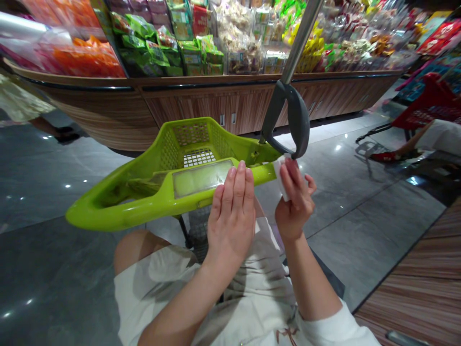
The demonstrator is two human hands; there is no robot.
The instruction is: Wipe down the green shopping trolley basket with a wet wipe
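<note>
A lime-green plastic shopping basket [151, 163] is tipped toward me over my knees. My left hand [232, 211] lies flat on its near rim, fingers stretched together beside a clear label panel [201, 177]. My right hand [295, 197] is closed on a small white wipe [280, 170] pressed against the rim's right end, just under the grey handle bracket [293, 115]. A metal handle pole [300, 36] rises from that bracket.
A curved wooden display counter [216, 103] piled with packaged snacks stands behind the basket. Another person's leg and shoe [59, 132] show at far left. A red basket [432, 103] and a seated person's legs [414, 144] are at right. The floor is glossy grey tile.
</note>
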